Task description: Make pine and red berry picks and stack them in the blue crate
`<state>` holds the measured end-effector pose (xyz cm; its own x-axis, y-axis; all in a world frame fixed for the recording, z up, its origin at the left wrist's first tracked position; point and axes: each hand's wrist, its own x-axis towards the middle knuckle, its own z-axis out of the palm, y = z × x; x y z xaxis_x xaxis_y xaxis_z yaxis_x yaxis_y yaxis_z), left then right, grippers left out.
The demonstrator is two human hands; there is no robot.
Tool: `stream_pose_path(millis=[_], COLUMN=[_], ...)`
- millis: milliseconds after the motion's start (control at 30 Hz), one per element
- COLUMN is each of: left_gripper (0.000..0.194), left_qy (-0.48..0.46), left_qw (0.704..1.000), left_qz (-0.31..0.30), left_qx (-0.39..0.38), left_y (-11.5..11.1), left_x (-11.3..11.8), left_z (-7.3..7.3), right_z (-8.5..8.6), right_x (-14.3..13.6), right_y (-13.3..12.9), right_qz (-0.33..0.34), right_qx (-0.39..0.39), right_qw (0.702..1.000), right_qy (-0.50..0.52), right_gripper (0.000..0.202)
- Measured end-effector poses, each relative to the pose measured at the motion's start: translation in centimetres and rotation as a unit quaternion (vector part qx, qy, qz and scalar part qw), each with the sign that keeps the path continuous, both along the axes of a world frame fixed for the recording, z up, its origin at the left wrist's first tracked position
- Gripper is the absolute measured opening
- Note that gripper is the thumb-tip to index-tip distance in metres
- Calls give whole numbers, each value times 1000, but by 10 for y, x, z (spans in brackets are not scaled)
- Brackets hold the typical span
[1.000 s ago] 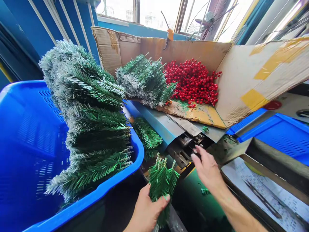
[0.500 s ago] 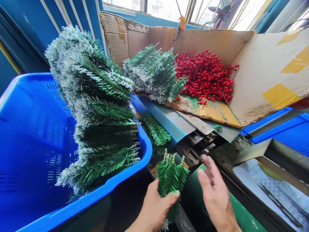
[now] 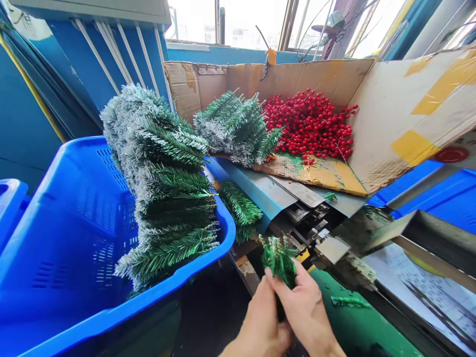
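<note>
Right of the blue basket [image 3: 82, 238], the left hand [image 3: 260, 312] and right hand [image 3: 307, 302] both grasp a bundle of green sprigs [image 3: 278, 260].

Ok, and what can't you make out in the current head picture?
All in the head view:
- Lower part of the held artificial pine sprigs: mostly hidden by the left hand and right hand.
- Markings on the paper sheet: too small to read.
- Second blue basket: mostly cut off by the left edge.
</note>
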<state>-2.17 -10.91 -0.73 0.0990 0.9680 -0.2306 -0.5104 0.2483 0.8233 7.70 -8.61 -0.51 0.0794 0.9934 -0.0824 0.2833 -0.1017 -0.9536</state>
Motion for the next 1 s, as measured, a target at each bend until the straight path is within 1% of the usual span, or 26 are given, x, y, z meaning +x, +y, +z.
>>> stream_pose_path(millis=[33, 67, 133, 200, 267, 333, 367, 433, 467, 500, 533, 567, 633, 667, 700, 767, 833, 900, 933, 1000], left_gripper=[49, 53, 52, 43, 36, 33, 32, 31, 32, 33, 35, 38, 40, 39, 36, 33, 36, 39, 39, 39], left_qy=[31, 50, 76, 77, 47, -8, -42, -99, -110, -106, -86, -56, 15, 46, 70, 91, 91, 72, 57, 25], left_qw=[999, 998, 997, 997, 998, 996, 992, 973, 965, 963, 969, 980, 998, 999, 997, 995, 994, 993, 993, 995], left_qz=[-26, -37, -22, 11, 37, 84, 120, 200, 230, 237, 219, 173, 45, -5, -35, -51, -58, -80, -84, -83], left_qx=[17, 18, 8, 3, 1, -16, -28, -52, -61, -71, -77, -76, -44, -22, -2, 6, -29, -58, -60, -45], left_y=[1, 3, 9, 15, 20, 23, 24, 27, 29, 32, 34, 37, 41, 43, 44, 47, 51, 55, 57, 62], left_x=[-9, -16, -25, -23, -11, 1, 6, 9, 8, 6, 4, 1, 0, 0, 2, 5, 8, 8, 7, 4], left_z=[4, 8, 16, 21, 23, 23, 23, 23, 24, 25, 26, 27, 30, 30, 31, 30, 27, 25, 24, 23], right_z=[1, 3, 7, 9, 8, 2, -1, -9, -11, -11, -10, -7, 2, 7, 12, 17, 19, 20, 21, 28], right_x=[7, 13, 22, 25, 24, 24, 26, 33, 39, 45, 50, 55, 60, 61, 60, 56, 51, 48, 48, 52], right_y=[2, 3, 3, 0, -4, -5, -4, 0, 3, 6, 9, 12, 17, 18, 20, 22, 22, 23, 24, 35], right_qz=[16, 39, 95, 149, 171, 154, 129, 43, -2, -32, -37, -11, 103, 159, 200, 243, 255, 259, 262, 292], right_qx=[1, 1, 2, -5, -18, -29, -38, -53, -58, -59, -57, -51, -34, -22, -9, 11, 23, 42, 53, 79], right_qw=[1000, 999, 995, 988, 982, 980, 979, 974, 971, 970, 974, 982, 989, 985, 979, 970, 964, 957, 952, 934], right_qy=[1, 5, 24, 50, 81, 125, 153, 215, 232, 232, 215, 183, 99, 62, 30, -26, -76, -124, -146, -192], right_gripper=[44, 44, 46, 46, 46, 46, 45, 43, 40, 38, 36, 34, 27, 25, 27, 34, 37, 37, 36, 30])
